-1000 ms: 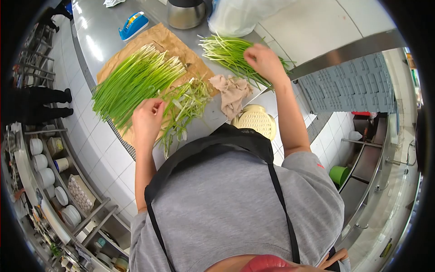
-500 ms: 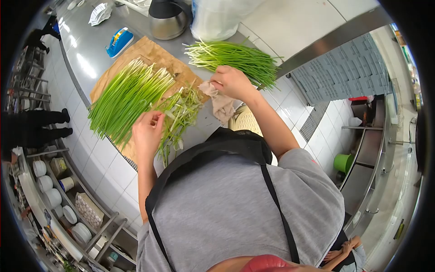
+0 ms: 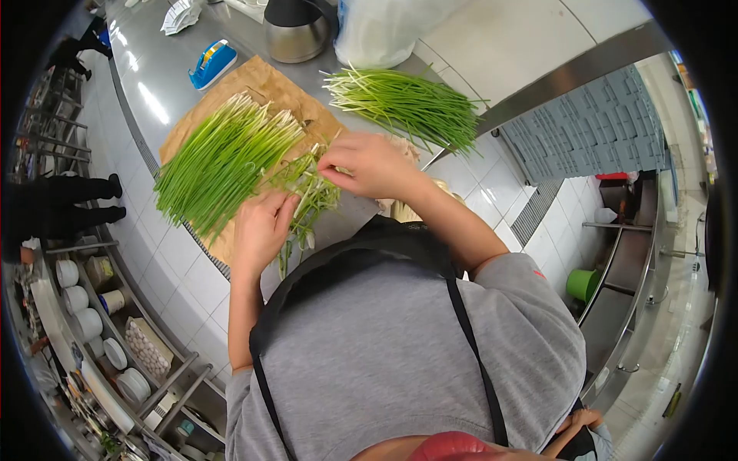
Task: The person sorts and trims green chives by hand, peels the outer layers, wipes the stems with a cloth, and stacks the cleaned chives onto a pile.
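Note:
My left hand [image 3: 263, 230] is closed in a pinch at the lower edge of a big bunch of green chives [image 3: 223, 165], which lies on brown paper [image 3: 265, 73]. Close by on the right, my right hand [image 3: 370, 165] has its fingers drawn together over a loose heap of limp green trimmings [image 3: 315, 196]. What either pinch contains is too small or hidden to make out. Behind the right hand a beige cloth [image 3: 406, 147] is partly covered. A second bunch of chives [image 3: 407, 104] rests farther right on the steel counter [image 3: 142, 73].
A blue tape dispenser [image 3: 213, 64], a steel jug [image 3: 296, 34] and a clear plastic bag [image 3: 377, 31] stand at the counter's far side. White papers [image 3: 181, 15] lie at the far left. Shelves with white bowls [image 3: 88, 323] are on the left, and a person in dark trousers [image 3: 69, 200] stands there.
My right hand has left the beige cloth and moved left and down to the trimmings, near my left hand. My left hand has shifted slightly right.

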Demonstrator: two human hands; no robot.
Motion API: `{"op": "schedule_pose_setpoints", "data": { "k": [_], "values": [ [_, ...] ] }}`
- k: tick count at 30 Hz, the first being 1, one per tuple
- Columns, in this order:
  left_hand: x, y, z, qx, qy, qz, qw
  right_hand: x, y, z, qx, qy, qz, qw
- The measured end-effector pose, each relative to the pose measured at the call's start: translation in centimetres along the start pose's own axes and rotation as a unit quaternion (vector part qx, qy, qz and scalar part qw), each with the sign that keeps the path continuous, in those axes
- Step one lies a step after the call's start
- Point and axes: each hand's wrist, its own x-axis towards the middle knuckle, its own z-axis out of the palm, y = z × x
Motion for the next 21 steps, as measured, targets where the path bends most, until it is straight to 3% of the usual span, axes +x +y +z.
{"op": "schedule_pose_setpoints", "data": {
  "k": [2,4,8,11,13,14,17,20,21],
  "values": [
    [-0.2,-0.8,0.3,-0.001,0.003,0.025,1.000,0.2,0.1,0.6,0.080,0.049,0.004,0.996],
    [-0.3,0.2,0.0,-0.046,0.000,-0.014,0.999,0.7,-0.9,0.8,0.194,0.085,0.065,0.975],
    [-0.5,-0.6,0.0,-0.016,0.012,-0.022,1.000,0.9,-1.5,2.6,0.411,0.196,0.182,0.872],
    [-1.2,-2.7,0.1,0.015,0.007,-0.060,0.998,1.4,-1.2,1.8,0.402,0.192,0.204,0.872],
    [-1.4,-3.5,-0.1,0.083,0.000,-0.074,0.994,1.6,0.1,2.0,0.143,-0.033,0.121,0.982],
    [-1.5,-3.8,-0.1,0.118,0.000,-0.081,0.990,1.6,0.7,2.5,0.005,-0.148,0.070,0.987],
    [-1.6,-4.3,-0.1,0.235,0.001,-0.096,0.967,-0.7,1.8,6.2,-0.291,-0.107,0.028,0.950],
    [-1.5,-3.7,0.2,0.266,-0.016,-0.090,0.960,0.5,-0.2,6.9,-0.087,0.013,-0.066,0.994],
    [-1.6,-3.3,0.4,0.259,-0.011,-0.072,0.963,0.2,-0.2,7.3,-0.078,0.001,-0.079,0.994]
  ]
}}
